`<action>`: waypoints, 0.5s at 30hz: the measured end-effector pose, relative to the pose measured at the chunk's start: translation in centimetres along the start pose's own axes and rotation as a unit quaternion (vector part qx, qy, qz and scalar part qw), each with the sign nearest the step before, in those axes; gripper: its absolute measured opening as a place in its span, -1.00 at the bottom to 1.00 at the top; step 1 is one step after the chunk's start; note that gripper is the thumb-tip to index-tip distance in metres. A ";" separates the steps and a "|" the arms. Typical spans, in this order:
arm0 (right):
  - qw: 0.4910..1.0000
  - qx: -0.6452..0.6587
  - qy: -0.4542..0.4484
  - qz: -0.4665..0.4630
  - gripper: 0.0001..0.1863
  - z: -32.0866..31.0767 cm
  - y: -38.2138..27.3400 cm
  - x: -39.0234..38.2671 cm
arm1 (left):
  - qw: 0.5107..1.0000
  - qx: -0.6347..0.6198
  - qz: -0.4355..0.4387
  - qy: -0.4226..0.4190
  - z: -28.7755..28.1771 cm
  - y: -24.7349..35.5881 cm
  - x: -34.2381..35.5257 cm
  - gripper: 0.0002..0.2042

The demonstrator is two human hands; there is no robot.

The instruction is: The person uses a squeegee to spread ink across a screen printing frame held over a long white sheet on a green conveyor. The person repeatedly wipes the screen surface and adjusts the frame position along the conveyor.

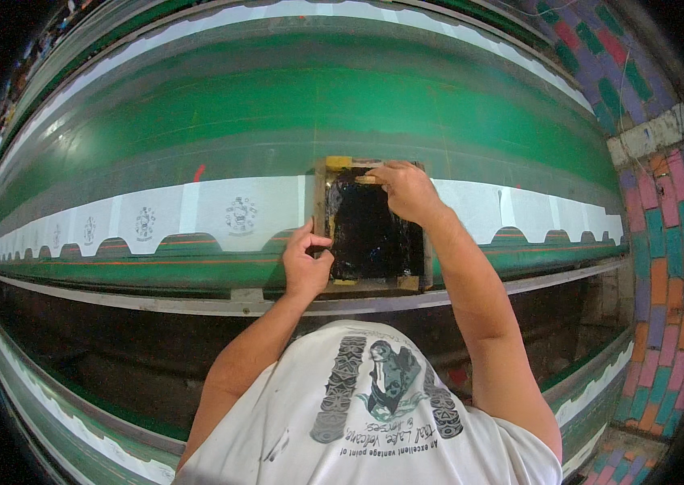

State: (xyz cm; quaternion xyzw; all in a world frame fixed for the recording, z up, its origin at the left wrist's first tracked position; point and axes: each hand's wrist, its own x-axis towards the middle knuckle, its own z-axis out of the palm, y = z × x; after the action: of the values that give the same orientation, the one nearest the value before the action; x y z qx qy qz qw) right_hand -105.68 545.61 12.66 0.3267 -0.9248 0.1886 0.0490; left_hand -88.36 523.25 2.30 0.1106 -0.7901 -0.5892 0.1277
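White shirt nearest. Rests left hand on dark screen, grip unclear; pinches strip in right hand. Has motifs done leftward, plain panels seemingly remaining rightward.

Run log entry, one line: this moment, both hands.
Left hand: brown rectangular black-centred frame, left edge; Right hand: holding narrow tan bar near far edge; Printed white sheets: left of frame
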 end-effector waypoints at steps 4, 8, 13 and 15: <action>0.997 0.014 -0.073 0.008 -0.49 -0.7 -1.8 -1.5 | 1.000 0.000 0.015 0.012 0.1 -0.7 -0.2 -0.83; 0.996 0.019 -0.071 -0.039 -0.45 -0.8 -4.1 -5.1 | 1.000 -0.003 0.016 0.009 0.2 -0.4 -0.2 -0.82; 0.998 0.015 -0.061 -0.023 -0.43 -1.8 -8.7 -9.9 | 1.000 0.014 0.020 0.012 0.4 0.3 -0.4 -0.79; 0.998 0.020 -0.056 -0.023 -0.44 -1.6 -9.7 -11.4 | 0.999 -0.002 0.033 0.012 0.4 -0.2 -0.4 -0.74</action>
State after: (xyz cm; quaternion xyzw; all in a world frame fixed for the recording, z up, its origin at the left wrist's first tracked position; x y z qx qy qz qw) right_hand -90.80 545.95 14.76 0.3590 -0.9144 0.1869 -0.0049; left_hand -88.12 523.72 1.98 0.0916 -0.7907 -0.5846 0.1571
